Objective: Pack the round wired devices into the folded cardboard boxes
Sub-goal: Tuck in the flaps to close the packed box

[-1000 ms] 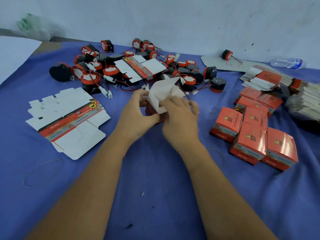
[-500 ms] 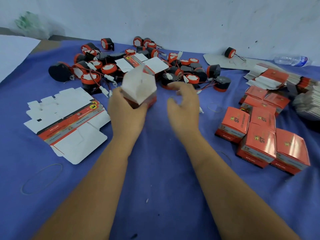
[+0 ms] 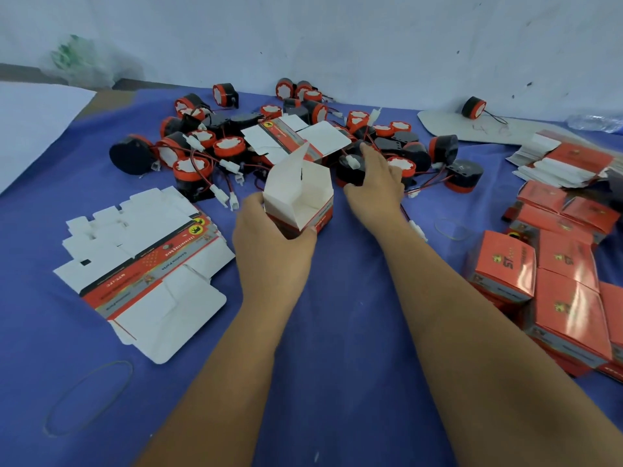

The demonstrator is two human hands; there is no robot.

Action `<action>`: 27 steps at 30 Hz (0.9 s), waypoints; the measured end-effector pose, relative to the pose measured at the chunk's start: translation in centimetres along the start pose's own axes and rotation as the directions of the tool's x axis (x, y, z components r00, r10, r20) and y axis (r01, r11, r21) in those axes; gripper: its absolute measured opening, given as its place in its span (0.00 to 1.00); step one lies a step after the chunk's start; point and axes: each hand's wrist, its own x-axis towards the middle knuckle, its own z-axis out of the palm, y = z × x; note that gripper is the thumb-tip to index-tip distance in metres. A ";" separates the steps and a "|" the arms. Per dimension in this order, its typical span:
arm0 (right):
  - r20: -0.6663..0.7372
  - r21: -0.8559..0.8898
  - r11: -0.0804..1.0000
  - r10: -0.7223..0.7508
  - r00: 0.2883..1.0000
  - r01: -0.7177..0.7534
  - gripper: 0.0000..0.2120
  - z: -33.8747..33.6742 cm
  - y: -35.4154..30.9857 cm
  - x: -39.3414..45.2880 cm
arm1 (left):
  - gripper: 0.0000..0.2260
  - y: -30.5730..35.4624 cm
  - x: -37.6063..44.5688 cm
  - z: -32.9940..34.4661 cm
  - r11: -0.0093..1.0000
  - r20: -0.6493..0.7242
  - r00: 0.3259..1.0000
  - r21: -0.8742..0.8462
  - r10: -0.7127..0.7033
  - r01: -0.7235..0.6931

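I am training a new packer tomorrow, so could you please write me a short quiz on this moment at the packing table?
1. True or false: the open box already holds a device.
2. Which hand holds the open box: A left hand, B right hand, C neither?
3. Fill in: the right hand reaches into the pile of round devices and touches a black ____.

Key
1. False: its white inside shows bare.
2. A.
3. Device, beside the open box.
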 end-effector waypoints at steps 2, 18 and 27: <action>0.072 -0.161 0.985 0.065 0.995 -0.053 0.35 0.6 0.1 0.8 | 0.26 0.0 0.0 0.0 1.000 0.001 1.000 0.012 0.002 -0.002; -0.442 -0.164 0.986 -0.092 0.892 0.020 0.25 -2.0 -1.4 -6.2 | 0.30 0.1 0.2 -0.1 1.000 0.021 1.000 -0.009 -0.008 0.008; -0.063 0.201 0.974 0.116 0.991 -0.102 0.23 -3.3 -1.9 -10.5 | 0.32 -0.3 0.0 -1.2 0.999 0.140 0.990 -0.040 0.005 0.001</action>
